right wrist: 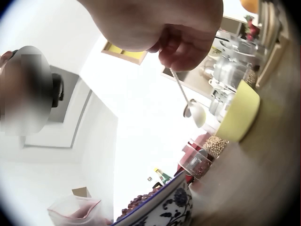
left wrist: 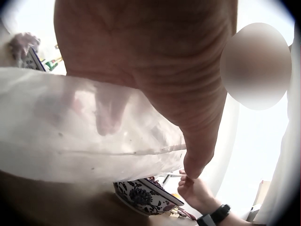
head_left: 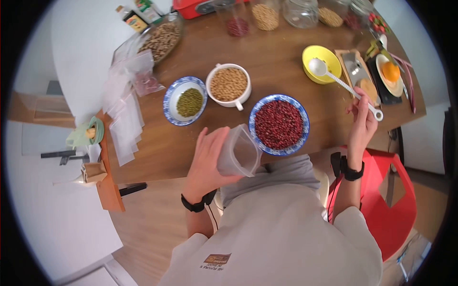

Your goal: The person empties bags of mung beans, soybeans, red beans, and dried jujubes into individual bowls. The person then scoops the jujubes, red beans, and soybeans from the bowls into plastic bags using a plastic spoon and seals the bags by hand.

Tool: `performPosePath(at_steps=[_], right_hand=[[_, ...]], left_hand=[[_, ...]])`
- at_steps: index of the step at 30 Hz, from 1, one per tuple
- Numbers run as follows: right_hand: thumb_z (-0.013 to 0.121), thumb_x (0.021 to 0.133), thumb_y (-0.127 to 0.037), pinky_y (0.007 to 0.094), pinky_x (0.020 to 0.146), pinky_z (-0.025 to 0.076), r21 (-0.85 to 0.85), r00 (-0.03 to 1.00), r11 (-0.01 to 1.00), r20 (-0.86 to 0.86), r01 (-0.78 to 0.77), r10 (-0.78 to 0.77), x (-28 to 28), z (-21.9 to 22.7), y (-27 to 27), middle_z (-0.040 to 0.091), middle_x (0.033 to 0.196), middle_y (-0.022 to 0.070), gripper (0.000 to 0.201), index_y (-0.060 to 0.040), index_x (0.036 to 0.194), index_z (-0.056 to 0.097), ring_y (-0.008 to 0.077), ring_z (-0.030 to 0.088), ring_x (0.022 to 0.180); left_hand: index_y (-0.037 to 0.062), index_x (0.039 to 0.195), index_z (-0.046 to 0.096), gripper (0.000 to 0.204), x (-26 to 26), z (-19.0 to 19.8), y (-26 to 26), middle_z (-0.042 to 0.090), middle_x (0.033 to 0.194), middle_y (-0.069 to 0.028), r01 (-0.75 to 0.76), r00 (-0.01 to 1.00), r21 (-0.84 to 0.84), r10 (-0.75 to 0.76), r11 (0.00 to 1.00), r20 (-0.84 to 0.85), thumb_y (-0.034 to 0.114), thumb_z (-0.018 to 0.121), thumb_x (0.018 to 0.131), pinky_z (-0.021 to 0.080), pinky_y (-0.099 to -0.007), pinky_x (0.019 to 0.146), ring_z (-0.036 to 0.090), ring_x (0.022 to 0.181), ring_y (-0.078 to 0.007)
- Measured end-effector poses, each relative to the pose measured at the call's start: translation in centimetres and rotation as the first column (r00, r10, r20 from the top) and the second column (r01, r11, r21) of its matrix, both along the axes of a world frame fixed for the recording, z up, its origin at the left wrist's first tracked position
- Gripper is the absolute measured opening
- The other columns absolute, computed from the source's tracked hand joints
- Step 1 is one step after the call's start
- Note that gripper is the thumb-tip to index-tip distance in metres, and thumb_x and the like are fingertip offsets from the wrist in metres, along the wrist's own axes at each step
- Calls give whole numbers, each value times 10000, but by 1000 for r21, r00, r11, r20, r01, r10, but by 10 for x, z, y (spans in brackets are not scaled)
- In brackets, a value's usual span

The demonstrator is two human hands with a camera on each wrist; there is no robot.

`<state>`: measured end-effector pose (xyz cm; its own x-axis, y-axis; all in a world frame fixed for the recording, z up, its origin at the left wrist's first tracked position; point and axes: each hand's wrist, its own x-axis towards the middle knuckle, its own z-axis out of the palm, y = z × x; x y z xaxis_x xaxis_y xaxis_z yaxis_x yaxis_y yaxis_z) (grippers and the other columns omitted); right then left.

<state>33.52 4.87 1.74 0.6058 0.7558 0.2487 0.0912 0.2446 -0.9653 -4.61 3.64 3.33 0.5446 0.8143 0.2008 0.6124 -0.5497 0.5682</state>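
A translucent plastic bag (head_left: 238, 151) stands with its mouth held wide by my left hand (head_left: 206, 159), fingers on the far side and thumb on the near side. Through the bag (left wrist: 94, 136) some fingers show faintly in the left wrist view. My right hand (head_left: 361, 121) grips a white spoon (head_left: 341, 82) by its handle, which ends in a round hole. The spoon's bowl overlaps a yellow bowl (head_left: 329, 53) in the head view. Right beside the bag sits a blue-and-white bowl (head_left: 305, 126) of dark red beans (head_left: 279, 124).
Farther back stand a white two-handled bowl (head_left: 249, 88) of soybeans and a patterned bowl (head_left: 168, 102) of green beans. Flat plastic bags (head_left: 126, 128) lie at the left. Several jars (head_left: 300, 14) line the back edge. A red chair (head_left: 386, 205) is at my right.
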Motion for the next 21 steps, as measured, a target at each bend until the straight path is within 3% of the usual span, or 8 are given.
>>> performPosePath(at_steps=[4, 6, 8, 10, 11, 16, 19, 21], right_hand=[[473, 1105, -226, 293, 687, 505, -5, 976, 996, 197, -93, 92, -7, 26, -63, 671, 924, 102, 379, 80, 1166, 689, 165, 623, 772], [490, 1088, -230, 305, 674, 520, -39, 815, 951, 504, -308, 285, -1, 33, -90, 688, 916, 149, 379, 77, 1110, 710, 197, 654, 770], [542, 1047, -187, 320, 664, 524, -33, 822, 958, 505, -286, 263, -2, 30, -95, 696, 906, 172, 311, 64, 1071, 723, 230, 671, 762], [596, 983, -105, 326, 671, 524, -78, 714, 933, 622, -352, 322, 0, 29, -93, 705, 915, 164, 220, 51, 1067, 727, 252, 675, 768], [644, 893, -9, 345, 684, 534, -74, 715, 929, 617, -364, 329, -3, 25, -90, 719, 940, 149, 193, 36, 1055, 737, 267, 681, 783], [663, 825, 77, 356, 705, 554, -119, 659, 910, 654, -398, 373, -12, 17, -80, 732, 942, 118, 245, 12, 1044, 752, 260, 697, 804], [648, 890, 53, 330, 699, 562, -128, 707, 907, 587, -400, 394, -17, 10, -82, 730, 910, 130, 196, 18, 1051, 753, 237, 707, 778], [604, 996, -15, 314, 675, 566, -135, 839, 927, 395, -350, 374, -21, 6, -84, 727, 885, 135, 166, 51, 1067, 738, 203, 698, 731]], left_hand=[[20, 1524, 423, 1116, 7, -2, 4, 551, 1413, -192, 5, 1000, 27, -4, 1000, -15, 284, 953, 578, 279, -637, 1207, 523, 1328, -381], [23, 1529, 419, 1123, 11, -5, 7, 541, 1424, -190, 23, 999, 1, -23, 1000, -36, 276, 954, 575, 279, -637, 1208, 516, 1336, -376], [29, 1535, 416, 1132, 13, -5, 12, 527, 1441, -184, 1, 998, 32, 1, 999, -56, 277, 955, 570, 278, -634, 1209, 504, 1346, -374], [32, 1538, 414, 1139, 16, -6, 15, 518, 1453, -180, 7, 998, 27, -6, 1000, -63, 282, 957, 569, 278, -631, 1210, 489, 1360, -372], [30, 1538, 413, 1141, 16, -6, 16, 516, 1454, -180, 4, 997, 32, -1, 999, -77, 286, 958, 569, 281, -629, 1210, 485, 1363, -373], [29, 1547, 382, 1157, 17, -7, 17, 533, 1481, -166, 2, 994, 34, 2, 999, -112, 259, 955, 569, 269, -588, 1241, 447, 1392, -429], [29, 1549, 377, 1160, 17, -7, 16, 532, 1482, -166, 1, 994, 17, 1, 1000, -105, 261, 957, 572, 268, -587, 1241, 443, 1396, -432], [29, 1550, 376, 1158, 18, -9, 16, 531, 1484, -165, 1, 994, 13, 1, 1000, -108, 255, 953, 571, 265, -584, 1244, 439, 1402, -428]])
